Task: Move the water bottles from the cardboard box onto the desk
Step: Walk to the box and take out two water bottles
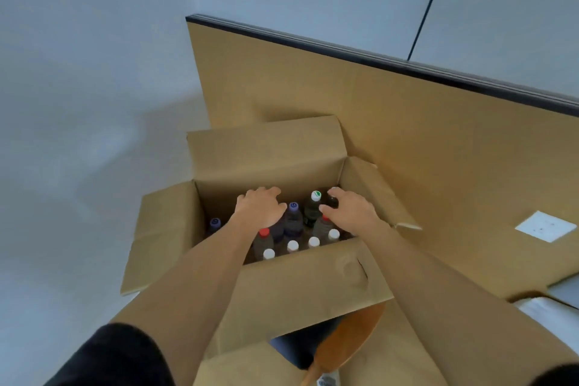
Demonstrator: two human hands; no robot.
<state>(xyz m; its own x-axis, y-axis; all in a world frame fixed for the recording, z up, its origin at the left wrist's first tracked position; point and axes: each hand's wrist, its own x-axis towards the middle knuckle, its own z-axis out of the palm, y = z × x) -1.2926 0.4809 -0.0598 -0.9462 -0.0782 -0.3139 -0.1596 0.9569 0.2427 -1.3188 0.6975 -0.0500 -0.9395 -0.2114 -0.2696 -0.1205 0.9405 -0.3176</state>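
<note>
With left hand (pixel 261 208) spread over bottles (pixel 293 222) at 9 o'clock in box (pixel 300 288) and right hand (pixel 351 210) curled on a dark-capped one at 3 o'clock, grip each neck firmly, lift straight up past flaps, then carry toward desk (pixel 438 135) at 2 o'clock.

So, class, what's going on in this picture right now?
A person is reaching with both hands into an open cardboard box packed with upright water bottles. The left hand is curled over bottles at the back of the box. The right hand has its grip on a dark bottle at the back right. No bottle looks lifted out yet.
</note>
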